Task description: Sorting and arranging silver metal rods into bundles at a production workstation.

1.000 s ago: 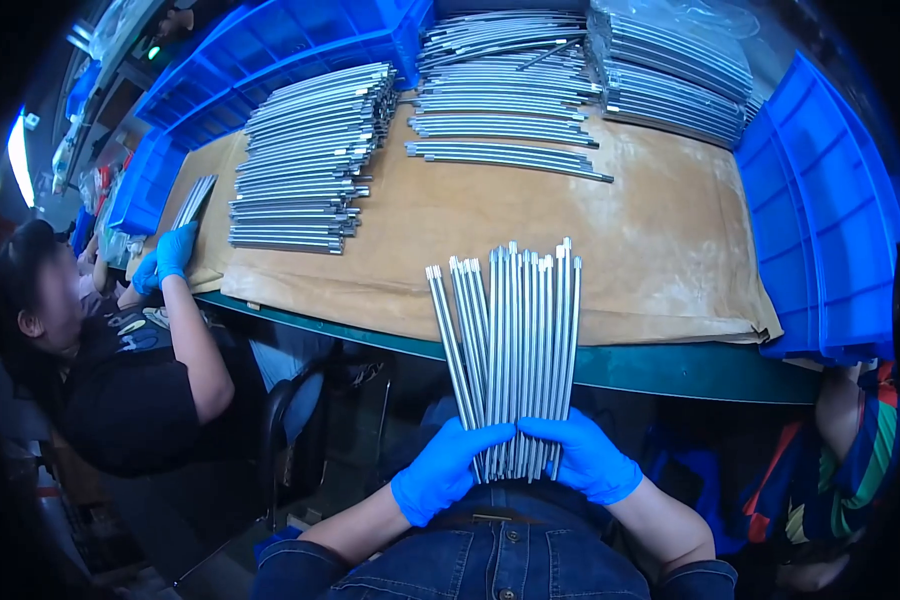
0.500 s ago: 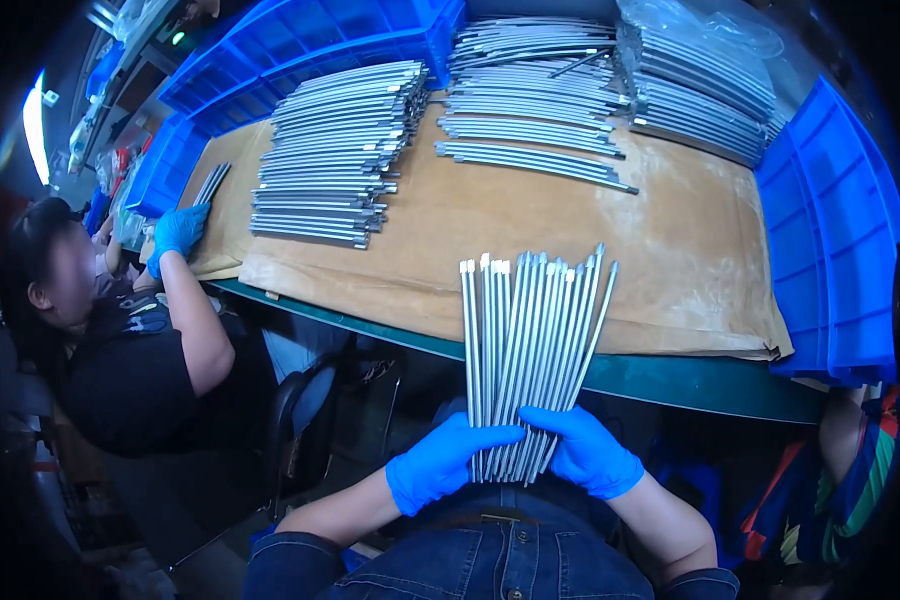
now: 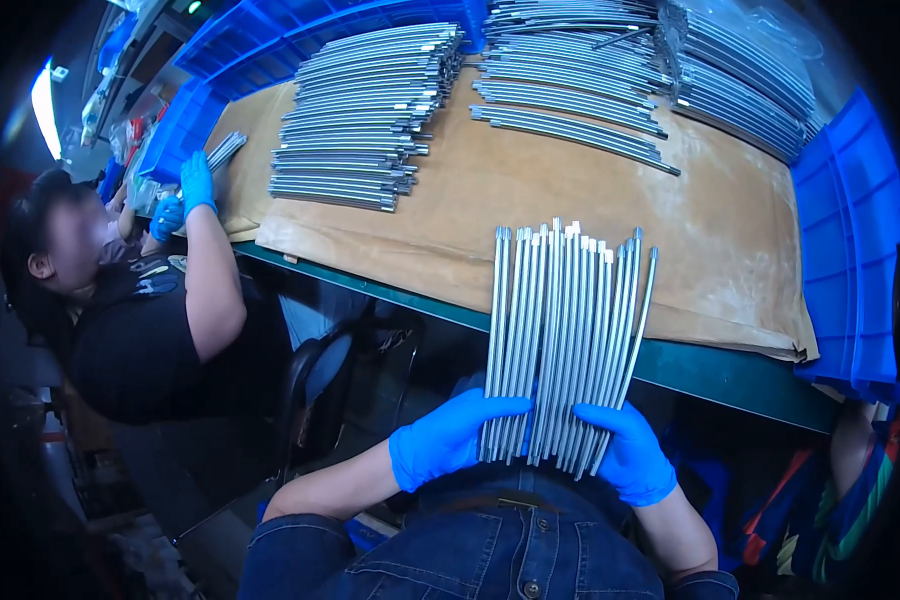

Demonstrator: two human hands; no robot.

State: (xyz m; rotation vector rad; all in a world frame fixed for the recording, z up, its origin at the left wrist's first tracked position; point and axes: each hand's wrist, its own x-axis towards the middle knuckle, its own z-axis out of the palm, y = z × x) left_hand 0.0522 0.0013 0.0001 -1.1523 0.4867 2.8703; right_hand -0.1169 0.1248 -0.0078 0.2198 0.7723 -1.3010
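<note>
Close to my body, a fanned bundle of thin silvery metal rods (image 3: 560, 340) stands nearly upright between my two blue-gloved hands. My left hand (image 3: 450, 432) grips the lower left part, its thumb laid across the front of the rods. My right hand (image 3: 625, 450) grips the lower right part, thumb likewise across the front. The fingers behind the bundle are mostly hidden. A narrow gap splits the rods near the middle. The upper ends, some of them bright, rise in front of the brown-covered table (image 3: 450, 245).
A large stack of rods (image 3: 355, 125) lies on the table's left, more rows of rods (image 3: 570, 95) at the back, and a wrapped stack (image 3: 740, 85) behind right. Blue bins (image 3: 850, 240) line the sides. At left, a co-worker (image 3: 140, 310) in blue gloves handles rods beside a chair (image 3: 315, 390).
My hands have moved slightly apart, and the bundle has spread wider, with a gap in its middle. The view has shifted. The co-worker's second gloved hand now shows.
</note>
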